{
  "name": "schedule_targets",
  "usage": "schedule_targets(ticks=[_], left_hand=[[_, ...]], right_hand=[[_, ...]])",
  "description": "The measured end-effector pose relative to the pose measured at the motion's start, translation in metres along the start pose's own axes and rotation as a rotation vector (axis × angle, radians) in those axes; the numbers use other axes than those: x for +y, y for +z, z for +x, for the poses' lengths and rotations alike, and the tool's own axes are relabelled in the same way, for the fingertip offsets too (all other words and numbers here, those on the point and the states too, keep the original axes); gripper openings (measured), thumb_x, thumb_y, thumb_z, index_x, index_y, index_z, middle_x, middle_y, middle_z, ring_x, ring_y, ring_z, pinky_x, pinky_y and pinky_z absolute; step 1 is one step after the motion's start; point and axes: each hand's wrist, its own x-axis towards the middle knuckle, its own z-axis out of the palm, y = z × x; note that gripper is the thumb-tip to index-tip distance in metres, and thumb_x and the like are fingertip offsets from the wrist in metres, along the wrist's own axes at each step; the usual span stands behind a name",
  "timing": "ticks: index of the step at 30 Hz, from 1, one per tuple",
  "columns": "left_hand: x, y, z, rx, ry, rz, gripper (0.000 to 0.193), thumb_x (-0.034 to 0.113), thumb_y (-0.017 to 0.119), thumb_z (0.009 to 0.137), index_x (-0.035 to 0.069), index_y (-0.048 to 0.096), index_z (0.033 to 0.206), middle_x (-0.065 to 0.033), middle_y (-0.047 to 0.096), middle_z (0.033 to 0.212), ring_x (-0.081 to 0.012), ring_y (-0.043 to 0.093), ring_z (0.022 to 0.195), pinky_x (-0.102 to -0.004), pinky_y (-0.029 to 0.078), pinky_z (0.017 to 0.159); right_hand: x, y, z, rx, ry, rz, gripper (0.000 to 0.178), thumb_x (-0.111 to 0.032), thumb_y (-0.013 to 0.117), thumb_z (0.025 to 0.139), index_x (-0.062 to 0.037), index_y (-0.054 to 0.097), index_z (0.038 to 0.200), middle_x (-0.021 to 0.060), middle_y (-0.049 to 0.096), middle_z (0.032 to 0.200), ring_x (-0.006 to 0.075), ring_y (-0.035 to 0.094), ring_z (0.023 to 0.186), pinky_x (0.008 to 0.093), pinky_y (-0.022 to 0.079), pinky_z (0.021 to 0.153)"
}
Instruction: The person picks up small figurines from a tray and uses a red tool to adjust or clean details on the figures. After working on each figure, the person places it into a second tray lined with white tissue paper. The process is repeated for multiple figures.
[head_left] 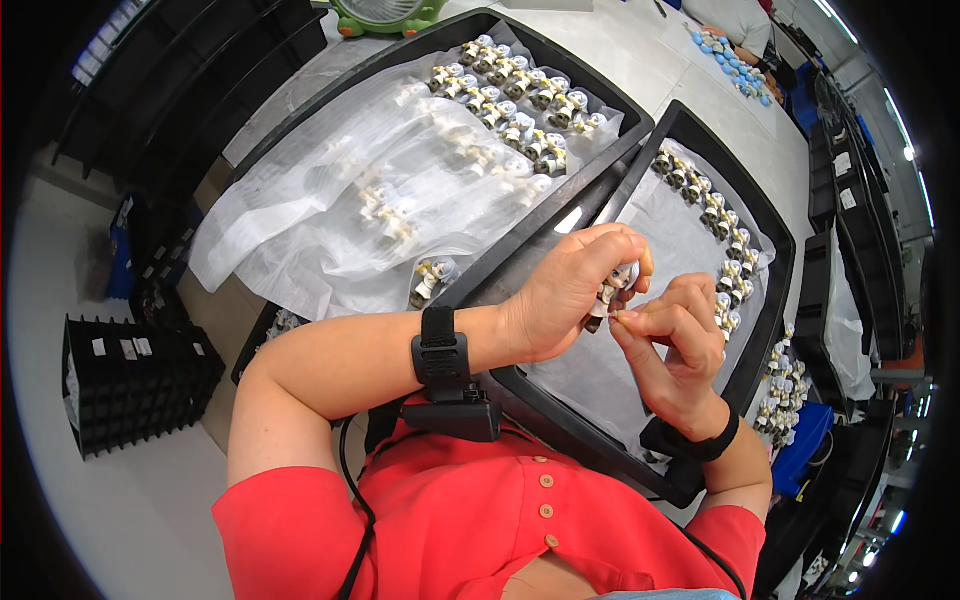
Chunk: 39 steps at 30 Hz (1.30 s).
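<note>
Above the right-hand tray, a small figurine with pale hair and a white garment was held in the air, tilted, head uppermost. Fingers of the left hand were clamped around its body, the thumb curled over near the head. At its lower end, the thumb and index finger of the right hand were pinched together; whether they gripped the figurine itself or a tiny part could not be told. The step in hand appeared to be close two-handed work on the figurine's base. The next move, as judged from this pose, called for a firm left hold and fine right fingertip control, with the painted-looking face kept free of pressure. Beneath the hands, the right-hand tray carried a white liner and a line of similar figurines along its far and right sides. Beside it, the left-hand tray held rows of figurines, partly covered by a translucent sheet; a single figurine lay at its near corner. Beyond the trays, a green fan stood on the grey bench.
</note>
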Motion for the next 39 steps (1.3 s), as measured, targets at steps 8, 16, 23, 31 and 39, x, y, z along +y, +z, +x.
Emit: schedule_targets(ticks=[8,16,23,31,39], left_hand=[[-0.0033,0.0029,-0.0009,0.008,-0.008,-0.006,0.024,0.025,0.046,0.091,0.004,0.054,0.08,-0.0031,0.053,0.077,-0.0092,0.048,0.068,-0.0236,0.041,0.063],[-0.0036,0.0027,0.0,0.008,0.009,-0.004,0.025,0.025,0.047,0.091,0.004,0.055,0.08,-0.0027,0.053,0.077,-0.0082,0.048,0.067,-0.0225,0.04,0.06],[-0.001,0.002,-0.0008,-0.011,-0.005,-0.02,0.025,0.026,0.047,0.091,0.004,0.055,0.081,-0.0021,0.053,0.077,-0.0074,0.048,0.066,-0.0222,0.04,0.058],[-0.0012,0.0021,-0.0007,-0.007,-0.011,-0.024,0.023,0.024,0.047,0.091,0.004,0.054,0.081,-0.0024,0.053,0.077,-0.007,0.048,0.066,-0.0211,0.04,0.058],[-0.0028,0.0013,0.0004,-0.013,0.009,-0.009,0.024,0.026,0.048,0.091,0.004,0.054,0.08,-0.0029,0.053,0.077,-0.0081,0.048,0.068,-0.0224,0.041,0.062]], right_hand=[[0.0007,0.0064,0.0005,-0.018,-0.009,-0.005,0.022,0.002,0.076,0.061,-0.0093,0.064,0.075,-0.0009,0.058,0.072,0.0188,0.048,0.072,0.0296,0.033,0.07],[0.0007,0.0058,0.0009,-0.013,-0.009,-0.002,0.022,0.001,0.077,0.061,-0.0097,0.063,0.075,-0.0007,0.056,0.071,0.0191,0.048,0.072,0.0306,0.032,0.07],[0.002,0.0037,0.0006,-0.014,0.008,-0.013,0.021,0.0,0.077,0.062,-0.0099,0.063,0.075,-0.0004,0.055,0.071,0.0191,0.048,0.072,0.0311,0.031,0.07],[0.0015,0.0043,0.0011,-0.017,0.011,-0.003,0.021,0.0,0.076,0.062,-0.0097,0.063,0.075,0.0,0.054,0.069,0.0192,0.047,0.072,0.0305,0.032,0.07],[0.0003,0.0038,0.0018,-0.011,0.011,0.003,0.021,0.002,0.076,0.061,-0.0085,0.064,0.074,0.0003,0.054,0.069,0.019,0.047,0.071,0.0305,0.032,0.069]])
